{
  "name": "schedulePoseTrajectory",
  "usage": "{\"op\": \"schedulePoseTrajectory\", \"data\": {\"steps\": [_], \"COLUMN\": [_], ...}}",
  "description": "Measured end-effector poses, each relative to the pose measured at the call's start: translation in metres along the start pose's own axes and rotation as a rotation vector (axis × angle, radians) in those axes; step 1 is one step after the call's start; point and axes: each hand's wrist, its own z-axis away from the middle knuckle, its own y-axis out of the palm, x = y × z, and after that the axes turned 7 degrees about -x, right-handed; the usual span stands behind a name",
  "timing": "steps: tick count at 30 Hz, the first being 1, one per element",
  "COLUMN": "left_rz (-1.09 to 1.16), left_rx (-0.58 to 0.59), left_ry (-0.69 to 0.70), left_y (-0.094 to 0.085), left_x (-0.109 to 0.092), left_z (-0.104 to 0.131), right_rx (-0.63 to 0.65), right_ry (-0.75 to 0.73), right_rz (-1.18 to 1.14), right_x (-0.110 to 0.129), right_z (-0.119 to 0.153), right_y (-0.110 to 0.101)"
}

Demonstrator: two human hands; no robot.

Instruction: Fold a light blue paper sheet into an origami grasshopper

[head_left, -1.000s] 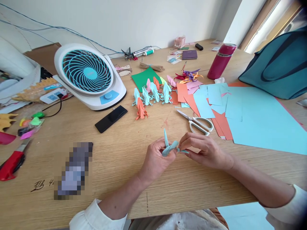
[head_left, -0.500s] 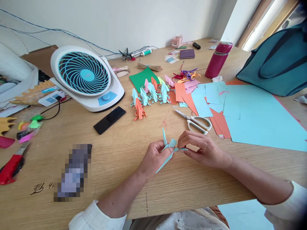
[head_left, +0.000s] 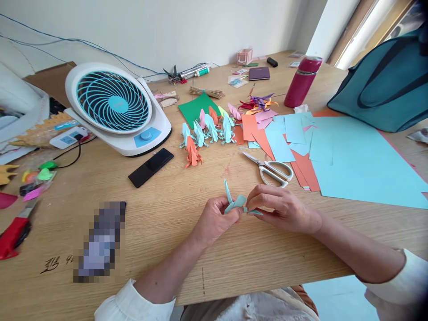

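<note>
A light-blue folded paper piece (head_left: 235, 203) with narrow pointed arms is held above the table's front part. My left hand (head_left: 216, 220) is closed on its body, thumb on top, with one point sticking up past the fingers. At its right end my right hand (head_left: 282, 208) pinches a thin strip of the same paper between thumb and fingers. White-handled scissors (head_left: 274, 171) lie half spread just beyond my right hand. Farther back stand several finished folded paper figures, among them an orange one (head_left: 192, 152) and a light-blue one (head_left: 211, 128).
At the left stand a white and blue fan (head_left: 113, 104) and a black phone (head_left: 151, 167). Light-blue paper sheets (head_left: 364, 165) cover the right side, with a teal bag (head_left: 384, 84) and a magenta bottle (head_left: 302, 82) behind. A red-handled knife (head_left: 15, 234) lies far left.
My left hand's grip on the blue paper has shifted, and the long point once showing below the thumb is now hidden. The whole view has moved slightly.
</note>
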Motion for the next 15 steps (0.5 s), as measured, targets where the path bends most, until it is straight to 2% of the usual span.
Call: {"op": "schedulePoseTrajectory", "data": {"steps": [4, 8, 12, 15], "left_rz": [-0.032, -0.075, -0.092, -0.155], "left_rx": [0.025, -0.005, -0.052, -0.104], "left_ry": [0.05, 0.074, 0.096, 0.178], "left_y": [-0.0017, -0.0003, 0.0026, 0.0039], "left_x": [0.0012, -0.0018, -0.0037, -0.0011], "left_z": [0.0006, 0.0019, 0.0026, 0.0036], "right_rx": [0.019, 0.023, 0.021, 0.004], "right_ry": [-0.04, -0.054, -0.013, 0.066], "right_rz": [0.034, 0.084, 0.11, 0.074], "right_x": [0.0016, 0.0026, 0.0031, 0.005], "right_z": [-0.0007, -0.0014, -0.001, 0.0003], "right_y": [-0.0013, -0.0017, 0.0014, 0.0059]}}
